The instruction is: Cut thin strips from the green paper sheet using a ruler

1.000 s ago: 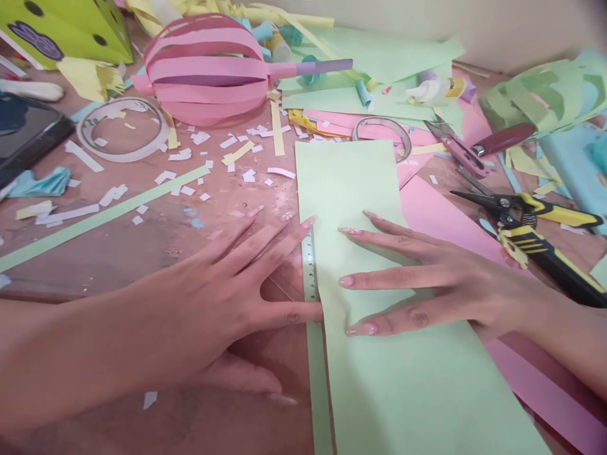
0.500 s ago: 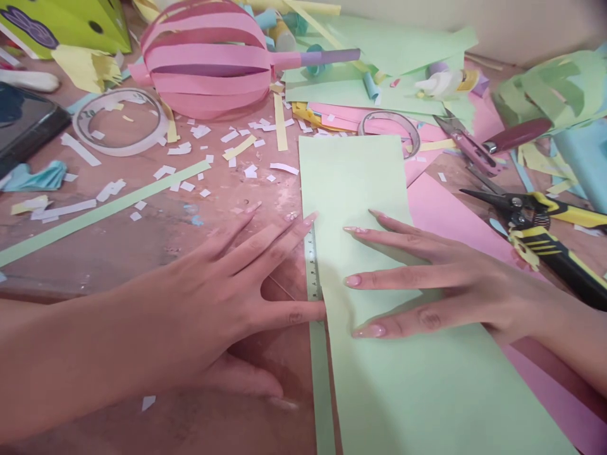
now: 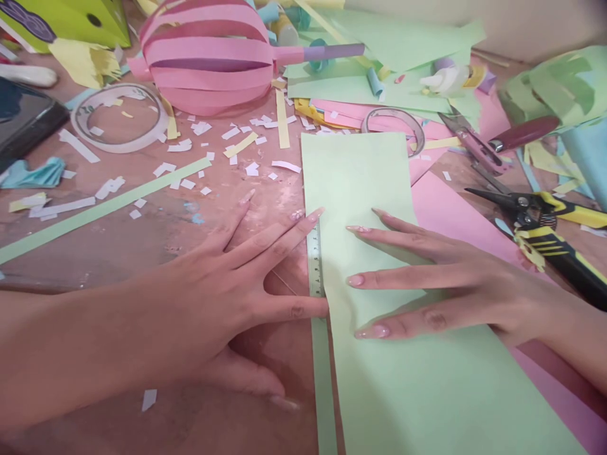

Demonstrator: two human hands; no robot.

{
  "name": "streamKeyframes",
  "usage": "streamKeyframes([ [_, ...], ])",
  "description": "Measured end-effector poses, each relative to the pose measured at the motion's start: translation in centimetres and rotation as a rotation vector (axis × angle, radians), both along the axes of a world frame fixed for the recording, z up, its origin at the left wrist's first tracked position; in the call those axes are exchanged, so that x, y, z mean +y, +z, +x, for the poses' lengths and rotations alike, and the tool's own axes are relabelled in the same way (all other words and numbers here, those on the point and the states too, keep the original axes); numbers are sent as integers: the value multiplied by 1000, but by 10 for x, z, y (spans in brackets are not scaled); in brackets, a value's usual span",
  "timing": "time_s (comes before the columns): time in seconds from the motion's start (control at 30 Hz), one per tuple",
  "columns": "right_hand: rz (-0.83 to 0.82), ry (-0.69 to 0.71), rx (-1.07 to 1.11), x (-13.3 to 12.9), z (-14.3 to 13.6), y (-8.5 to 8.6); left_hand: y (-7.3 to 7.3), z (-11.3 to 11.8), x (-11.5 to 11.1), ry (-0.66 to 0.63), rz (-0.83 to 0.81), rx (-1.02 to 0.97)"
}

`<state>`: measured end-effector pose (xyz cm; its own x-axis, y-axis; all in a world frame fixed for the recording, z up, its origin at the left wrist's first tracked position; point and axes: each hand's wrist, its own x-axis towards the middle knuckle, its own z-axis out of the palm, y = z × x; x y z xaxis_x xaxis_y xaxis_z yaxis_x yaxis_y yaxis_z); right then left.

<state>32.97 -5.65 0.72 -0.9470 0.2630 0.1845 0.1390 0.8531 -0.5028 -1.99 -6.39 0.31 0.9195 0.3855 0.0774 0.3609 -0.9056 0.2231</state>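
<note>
A sheet of light green paper (image 3: 360,170) lies before me, with a ruler (image 3: 314,265) showing along its left edge. Below the ruler a narrow green strip (image 3: 323,385) runs down to the bottom of the view, a thin gap parting it from the sheet. My left hand (image 3: 237,284) is spread open, fingertips at the sheet's left edge and across the ruler. With fingers apart, my right hand (image 3: 441,278) lies flat on the green sheet. Part of the ruler is hidden by the left fingers and the paper.
Pink paper (image 3: 455,215) lies under the sheet. Pliers-like cutters (image 3: 535,215), a pink cutting tool (image 3: 478,145) and a glue bottle (image 3: 446,81) are at right. A pink paper lantern (image 3: 208,63), tape roll (image 3: 118,120), green strip (image 3: 109,208) and phone-like black object (image 3: 28,120) stand behind and left.
The view has shifted very slightly. Both hands keep nearly the same places on the paper and ruler.
</note>
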Motion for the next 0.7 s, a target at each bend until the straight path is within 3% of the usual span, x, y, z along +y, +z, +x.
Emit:
streamKeyframes([
  [0.7, 18, -12, -7, 0, 1, 2, -4, 1, 1, 20, 27, -55],
])
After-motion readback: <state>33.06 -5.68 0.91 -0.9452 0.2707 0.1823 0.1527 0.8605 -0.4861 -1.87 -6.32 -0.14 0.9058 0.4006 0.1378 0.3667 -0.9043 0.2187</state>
